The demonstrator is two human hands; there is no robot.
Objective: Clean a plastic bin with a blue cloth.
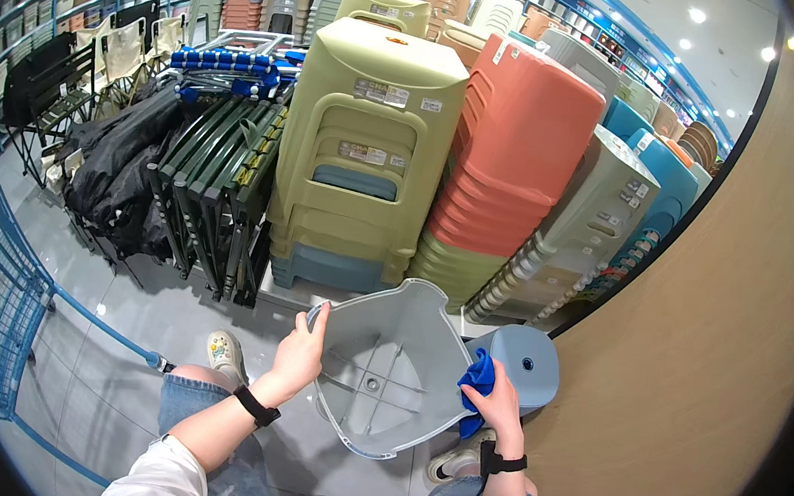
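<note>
A grey plastic stool (pixel 385 369) lies tipped between my hands, its hollow ribbed underside facing me. My left hand (pixel 302 351) grips its rim at the upper left, the index finger stretched along the edge. At the right rim, my right hand (pixel 499 401) holds a blue cloth (pixel 477 381) bunched between thumb and fingers, against the stool's edge. Behind that hand a blue-grey plastic stool (pixel 528 364) with a round hole in its top stands on the floor near the wall.
Stacked green plastic chairs (pixel 363 230), coral stools (pixel 521 152) and grey stools (pixel 598 203) rise in front of me. Folded metal chairs (pixel 223 159) lean at left. A blue wire cart (pixel 1 267) stands at far left, a tan wall (pixel 688 348) at right. A black cable crosses my lap.
</note>
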